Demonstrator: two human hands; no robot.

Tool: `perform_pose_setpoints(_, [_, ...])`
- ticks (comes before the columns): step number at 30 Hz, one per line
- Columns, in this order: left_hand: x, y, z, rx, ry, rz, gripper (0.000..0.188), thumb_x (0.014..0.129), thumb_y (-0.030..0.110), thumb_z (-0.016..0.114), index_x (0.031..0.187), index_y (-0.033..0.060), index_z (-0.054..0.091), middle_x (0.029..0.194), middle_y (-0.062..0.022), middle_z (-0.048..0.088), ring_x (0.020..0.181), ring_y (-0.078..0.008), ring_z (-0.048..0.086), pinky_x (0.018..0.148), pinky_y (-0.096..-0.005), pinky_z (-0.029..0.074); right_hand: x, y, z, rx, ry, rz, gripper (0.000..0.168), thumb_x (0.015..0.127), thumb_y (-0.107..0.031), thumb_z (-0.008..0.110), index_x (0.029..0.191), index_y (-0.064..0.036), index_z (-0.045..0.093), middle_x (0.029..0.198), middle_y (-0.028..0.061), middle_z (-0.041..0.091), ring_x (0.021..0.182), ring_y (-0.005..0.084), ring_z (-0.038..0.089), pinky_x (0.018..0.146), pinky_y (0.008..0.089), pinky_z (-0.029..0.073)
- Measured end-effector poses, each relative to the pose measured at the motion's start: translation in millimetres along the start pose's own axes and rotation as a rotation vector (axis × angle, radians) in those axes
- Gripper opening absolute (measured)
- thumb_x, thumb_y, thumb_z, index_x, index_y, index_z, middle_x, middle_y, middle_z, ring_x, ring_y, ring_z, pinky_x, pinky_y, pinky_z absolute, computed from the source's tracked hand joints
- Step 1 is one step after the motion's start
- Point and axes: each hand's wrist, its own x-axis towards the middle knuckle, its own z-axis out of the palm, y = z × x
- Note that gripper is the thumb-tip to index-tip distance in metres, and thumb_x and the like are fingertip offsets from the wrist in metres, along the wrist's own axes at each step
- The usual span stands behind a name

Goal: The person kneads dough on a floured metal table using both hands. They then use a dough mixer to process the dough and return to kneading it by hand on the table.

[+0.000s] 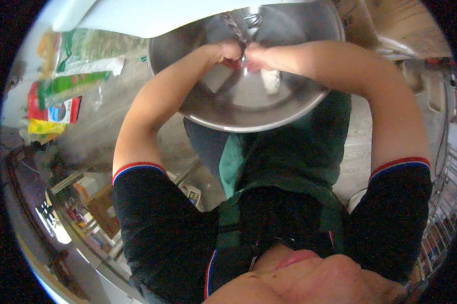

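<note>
My left hand (230,54) and my right hand (256,57) are close together over a large round stainless steel bowl (247,128). Both hands have curled fingers. Blur and the hands themselves hide what, if anything, is between the fingertips. Just below my right hand, a whitish lump (271,81) shows against the bowl's inside; whether it touches the hand is not clear. A narrow, shiny, brownish streak (234,26) runs down towards my hands from the bowl's far side. Reflections cover the metal around it.
A white surface (129,17) overlaps the bowl's far left rim. Plastic packages, one green (76,81) and one yellow (47,127), lie at the left. Brown cardboard (407,26) stands at the upper right, with a wire rack (439,231) at the lower right.
</note>
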Motion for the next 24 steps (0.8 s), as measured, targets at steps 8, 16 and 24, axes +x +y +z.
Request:
perform_pose_setpoints(8, [-14.8, -14.1, -59.8, 0.719, 0.12, 0.142, 0.036, 0.078, 0.032, 0.059, 0.084, -0.0027, 0.063, 0.075, -0.0153, 0.065, 0.061, -0.024, 0.062, 0.055, -0.0366, 0.049, -26.4, 20.6, 17.7, -1.132, -0.033, -0.425, 0.057, 0.076, -0.005, 0.051, 0.13, 0.006, 0.034, 0.137, 0.0226, 0.034, 0.125, 0.0368, 0.035, 0.103, 0.0466, 0.032])
perform_pose_setpoints(16, [-104.1, 30.2, -59.7, 0.842, 0.287, 0.24, 0.048, 0.071, 0.047, 0.07, 0.086, 0.0007, 0.066, 0.083, -0.0188, 0.066, 0.083, -0.031, 0.065, 0.075, -0.0382, 0.05, -40.5, -2.9, -3.7, -1.517, -0.724, -0.568, 0.041, 0.076, -0.007, 0.052, 0.115, 0.005, 0.05, 0.117, 0.0222, 0.054, 0.102, 0.0324, 0.054, 0.089, 0.0425, 0.043])
perform_pose_setpoints(24, [-150.8, -17.3, -51.6, 0.92, 0.479, 0.178, 0.028, 0.074, 0.03, 0.067, 0.086, 0.0045, 0.067, 0.086, -0.0178, 0.066, 0.086, -0.0325, 0.064, 0.077, -0.0422, 0.052, 1.6, -46.8, -75.6, -1.691, -0.124, -0.734, 0.018, 0.07, -0.015, 0.059, 0.07, 0.002, 0.064, 0.072, 0.0207, 0.063, 0.068, 0.0336, 0.062, 0.064, 0.0435, 0.05])
